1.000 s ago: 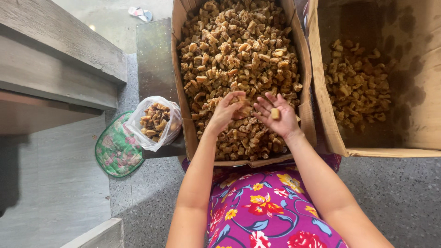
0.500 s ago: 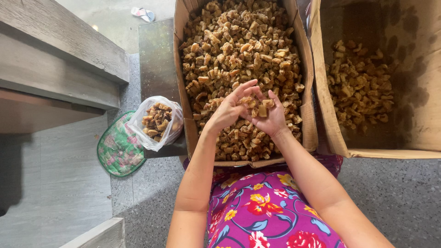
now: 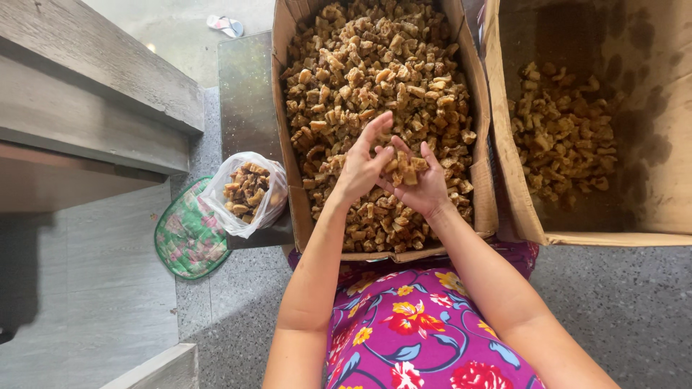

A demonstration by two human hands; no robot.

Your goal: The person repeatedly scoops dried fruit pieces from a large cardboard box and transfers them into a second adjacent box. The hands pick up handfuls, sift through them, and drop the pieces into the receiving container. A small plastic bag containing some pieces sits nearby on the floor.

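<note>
Both hands, left hand (image 3: 358, 169) and right hand (image 3: 422, 184), cup together around rough, lumpy brown chunks (image 3: 405, 171) above the cardboard box (image 3: 283, 137), fingers pointing toward twelve o'clock.

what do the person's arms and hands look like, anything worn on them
Both arms are bare from the upper arm down: no sleeves reach into view, and no gloves, rings, watch or bracelets show on the left hand or the right hand. The only clothing visible is a magenta garment printed with red, yellow and blue flowers, covering the lap between the arms.
</note>
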